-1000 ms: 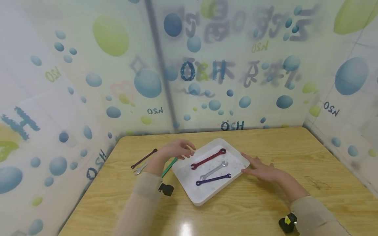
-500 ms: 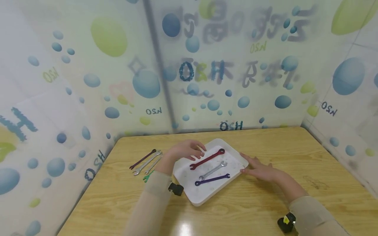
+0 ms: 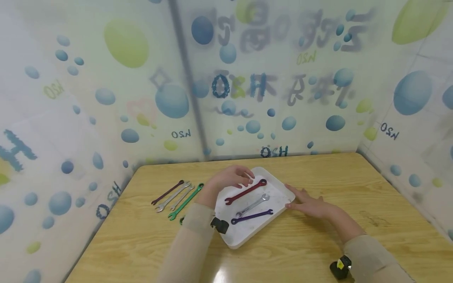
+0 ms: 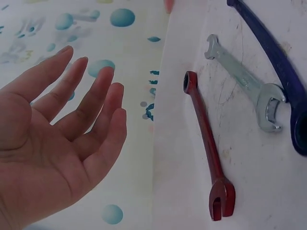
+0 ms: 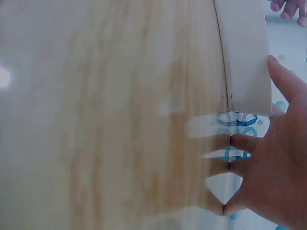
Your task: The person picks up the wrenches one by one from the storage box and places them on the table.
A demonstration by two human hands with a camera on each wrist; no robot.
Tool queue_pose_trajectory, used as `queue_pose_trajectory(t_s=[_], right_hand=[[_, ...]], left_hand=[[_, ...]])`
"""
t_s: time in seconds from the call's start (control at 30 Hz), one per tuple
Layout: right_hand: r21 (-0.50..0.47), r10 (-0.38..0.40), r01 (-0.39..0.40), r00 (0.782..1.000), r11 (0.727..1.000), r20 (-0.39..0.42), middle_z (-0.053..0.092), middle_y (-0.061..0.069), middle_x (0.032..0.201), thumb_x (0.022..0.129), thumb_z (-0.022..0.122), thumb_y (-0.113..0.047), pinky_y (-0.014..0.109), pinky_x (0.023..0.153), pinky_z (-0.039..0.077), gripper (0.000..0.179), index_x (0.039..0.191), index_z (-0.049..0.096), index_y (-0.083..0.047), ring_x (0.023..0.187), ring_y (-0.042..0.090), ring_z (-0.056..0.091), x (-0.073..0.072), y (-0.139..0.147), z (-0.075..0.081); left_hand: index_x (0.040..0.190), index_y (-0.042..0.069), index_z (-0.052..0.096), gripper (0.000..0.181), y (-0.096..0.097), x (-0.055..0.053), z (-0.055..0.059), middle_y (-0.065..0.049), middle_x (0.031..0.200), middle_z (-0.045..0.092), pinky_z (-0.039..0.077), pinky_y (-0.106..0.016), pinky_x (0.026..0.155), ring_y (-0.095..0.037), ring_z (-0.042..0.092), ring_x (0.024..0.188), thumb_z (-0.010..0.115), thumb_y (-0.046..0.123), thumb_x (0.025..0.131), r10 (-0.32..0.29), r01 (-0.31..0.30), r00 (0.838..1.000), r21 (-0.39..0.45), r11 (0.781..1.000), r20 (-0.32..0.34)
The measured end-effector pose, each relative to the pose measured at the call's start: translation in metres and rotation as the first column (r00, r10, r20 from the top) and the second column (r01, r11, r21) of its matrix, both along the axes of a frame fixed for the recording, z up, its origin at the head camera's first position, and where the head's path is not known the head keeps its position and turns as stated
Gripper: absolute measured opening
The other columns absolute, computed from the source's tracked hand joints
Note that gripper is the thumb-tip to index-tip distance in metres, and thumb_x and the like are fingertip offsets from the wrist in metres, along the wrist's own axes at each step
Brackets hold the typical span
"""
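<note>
My left hand (image 3: pixel 231 177) is over the far left side of a white tray (image 3: pixel 230 235), fingers loosely bent and nothing in them. In the left wrist view its palm is bare, beside a red wrench (image 4: pixel 204 127) lying in the tray. A silver open-ended wrench (image 3: pixel 253 206) and a purple wrench (image 3: pixel 252 216) also lie there, roughly parallel to the red one. At the tray's right corner rests my right hand (image 3: pixel 313 204), its thumb touching the near side and its index finger along the far side. The other right fingers spread over the table.
Left of the tray, a dark purple-red wrench (image 3: pixel 166 193), two silver wrenches (image 3: pixel 173 197) and a green wrench (image 3: pixel 185 202) lie side by side on the wooden table (image 3: pixel 124 239). Another green end (image 3: pixel 182 221) shows beside the left sleeve. A patterned wall (image 3: pixel 226 129) stands behind.
My left hand has moved right, farther over the tray, uncovering the silver and green wrenches at the left. My right hand stays at the tray's corner. The view has shifted slightly.
</note>
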State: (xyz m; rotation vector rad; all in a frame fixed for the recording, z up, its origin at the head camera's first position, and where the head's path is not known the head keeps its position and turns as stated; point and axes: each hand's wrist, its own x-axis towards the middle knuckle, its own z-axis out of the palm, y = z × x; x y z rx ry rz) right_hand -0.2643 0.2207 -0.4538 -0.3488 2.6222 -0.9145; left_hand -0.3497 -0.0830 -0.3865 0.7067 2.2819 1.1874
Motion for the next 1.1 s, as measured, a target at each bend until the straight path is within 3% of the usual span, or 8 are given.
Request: queue_pose_trajectory(t_s=[0.3,0.5,0.6,0.73,0.9,1.1], right_hand=[[0.018,-0.013,0.013,1.0,1.0,-0.007,0.01,0.028,0.157,0.096,0.051,-0.054,0.081,0.091,-0.012,0.08,0.157,0.013,-0.018,0.139,0.056,-0.007,0.001,-0.003,0.0],[0.019,-0.012,0.012,1.0,1.0,-0.008,0.009,0.027,0.157,0.096,0.05,-0.054,0.081,0.091,-0.012,0.08,0.157,0.013,-0.018,0.139,0.055,-0.007,0.0,-0.002,-0.002],[0.022,-0.01,0.01,1.0,1.0,-0.01,0.009,0.028,0.157,0.096,0.05,-0.054,0.081,0.091,-0.012,0.08,0.157,0.013,-0.018,0.139,0.055,-0.007,-0.001,-0.002,-0.002],[0.024,-0.011,0.011,1.0,1.0,-0.011,0.01,0.028,0.157,0.096,0.05,-0.054,0.081,0.091,-0.012,0.08,0.157,0.013,-0.018,0.139,0.056,-0.006,0.001,-0.003,0.0],[0.014,-0.009,0.009,1.0,1.0,0.002,0.009,0.027,0.158,0.096,0.05,-0.053,0.081,0.091,-0.012,0.08,0.157,0.013,-0.018,0.138,0.056,-0.008,0.001,-0.003,0.001],[0.019,-0.01,0.01,1.0,1.0,-0.003,0.009,0.027,0.158,0.096,0.05,-0.053,0.081,0.09,-0.013,0.08,0.157,0.013,-0.018,0.139,0.056,-0.007,0.0,-0.003,0.0]], left_hand=[[0.112,0.014,0.067,0.022,0.013,-0.005,-0.021,0.0,0.103,0.068,0.053,-0.035,0.084,-0.017,0.064,0.094,0.068,0.015,0.09,0.057,-0.057,0.998,0.027,0.998,-0.006],[0.111,0.015,0.069,0.021,0.017,-0.004,-0.032,0.003,0.1,0.068,0.053,-0.033,0.082,-0.017,0.063,0.091,0.07,0.019,0.09,0.074,-0.075,0.997,-0.026,0.997,-0.019],[0.112,0.012,0.069,0.022,0.017,0.0,-0.035,0.001,0.098,0.068,0.054,-0.032,0.079,-0.019,0.064,0.088,0.069,0.017,0.09,0.046,-0.045,0.999,-0.025,0.999,0.027],[0.11,0.007,0.069,0.02,0.021,0.004,-0.038,-0.003,0.096,0.069,0.056,-0.033,0.075,-0.021,0.066,0.084,0.069,0.012,0.09,-0.042,0.044,0.994,-0.016,0.999,0.1],[0.104,0.012,0.072,0.016,0.024,0.01,-0.043,-0.002,0.092,0.07,0.056,-0.032,0.074,-0.018,0.067,0.083,0.071,0.012,0.088,-0.121,0.129,0.986,-0.069,0.989,0.114],[0.101,0.017,0.071,0.019,0.025,0.015,-0.044,0.0,0.09,0.071,0.053,-0.031,0.075,-0.017,0.064,0.081,0.072,0.006,0.085,-0.146,0.164,0.981,-0.146,0.976,0.126]])
